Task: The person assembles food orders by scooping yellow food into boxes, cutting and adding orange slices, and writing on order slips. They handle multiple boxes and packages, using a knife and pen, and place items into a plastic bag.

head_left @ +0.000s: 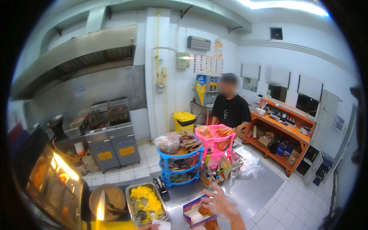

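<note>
My right hand (pixel 220 202), in a clear plastic glove, is held with its fingers spread over the right side of a purple-edged cardboard box (pixel 186 208). Fried chicken (pixel 205 211) and a white wrapped item (pixel 194 217) lie in that box. More fried chicken (pixel 210 224) shows below it at the lower edge. Only the fingers of my left hand (pixel 147 227) come into the picture, closed at a piece of white paper (pixel 162 224). Just beyond them stands a metal tray (pixel 128 188) of yellow rice (pixel 147 201), with a dark-ended scoop (pixel 142 214) in it.
Blue (pixel 180 178) and pink (pixel 214 147) tiered racks hold packaging on the metal table (pixel 264 184). A knife (pixel 101 207) lies by a round chopping board (pixel 111 197), left of the tray. A lit warming cabinet (pixel 53 184) stands far left. Behind the racks stands a person (pixel 231 109).
</note>
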Motion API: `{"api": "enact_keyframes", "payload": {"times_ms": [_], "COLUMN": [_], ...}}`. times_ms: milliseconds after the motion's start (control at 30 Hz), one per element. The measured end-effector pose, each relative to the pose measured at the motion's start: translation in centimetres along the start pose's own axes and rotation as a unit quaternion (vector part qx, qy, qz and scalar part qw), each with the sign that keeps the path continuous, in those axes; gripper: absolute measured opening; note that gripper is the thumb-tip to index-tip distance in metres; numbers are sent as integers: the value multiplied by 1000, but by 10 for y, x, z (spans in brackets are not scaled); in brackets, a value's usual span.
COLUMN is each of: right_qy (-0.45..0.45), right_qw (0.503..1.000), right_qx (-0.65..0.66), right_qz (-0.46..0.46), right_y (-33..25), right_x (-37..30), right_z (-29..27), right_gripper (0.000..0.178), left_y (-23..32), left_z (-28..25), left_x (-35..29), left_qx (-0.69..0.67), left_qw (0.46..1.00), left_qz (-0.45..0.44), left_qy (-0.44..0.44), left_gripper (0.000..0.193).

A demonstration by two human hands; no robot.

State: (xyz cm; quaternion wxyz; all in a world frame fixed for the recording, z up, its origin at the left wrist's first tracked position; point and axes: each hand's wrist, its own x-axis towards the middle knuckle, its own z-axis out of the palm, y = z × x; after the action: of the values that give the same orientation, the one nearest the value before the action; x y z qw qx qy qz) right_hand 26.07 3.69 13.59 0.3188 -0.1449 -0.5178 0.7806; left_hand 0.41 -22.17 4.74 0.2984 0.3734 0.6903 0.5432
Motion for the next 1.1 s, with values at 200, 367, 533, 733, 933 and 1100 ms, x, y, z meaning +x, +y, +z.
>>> {"api": "enact_keyframes", "payload": {"times_ms": [200, 367, 533, 733, 933, 1100], "right_qy": [104, -24, -42, -126, -351, -364], "right_qw": [943, 920, 961, 975, 903, 899], "right_qx": [-292, -381, -262, -175, -246, -199], "right_qz": [-122, -84, -80, -56, -29, 139], "right_y": [122, 171, 208, 234, 207, 222], "right_x": [47, 39, 18, -24, -28, -34], "right_z": [170, 245, 290, 354, 345, 304], "right_gripper": [86, 87, 68, 62, 54, 37], "left_y": [55, 57, 35, 14, -25, -54], "left_z": [21, -24, -58, -145, -196, -248], "left_x": [-63, -76, -79, -67, -64, -52], "left_qx": [246, 316, 373, 414, 489, 683], "left_qw": [953, 906, 807, 772, 734, 695], "left_qz": [103, 62, 78, -40, -112, -144], "left_qy": [145, 273, 451, 480, 458, 170], "left_gripper": [136, 139, 103, 127, 124, 119]}}
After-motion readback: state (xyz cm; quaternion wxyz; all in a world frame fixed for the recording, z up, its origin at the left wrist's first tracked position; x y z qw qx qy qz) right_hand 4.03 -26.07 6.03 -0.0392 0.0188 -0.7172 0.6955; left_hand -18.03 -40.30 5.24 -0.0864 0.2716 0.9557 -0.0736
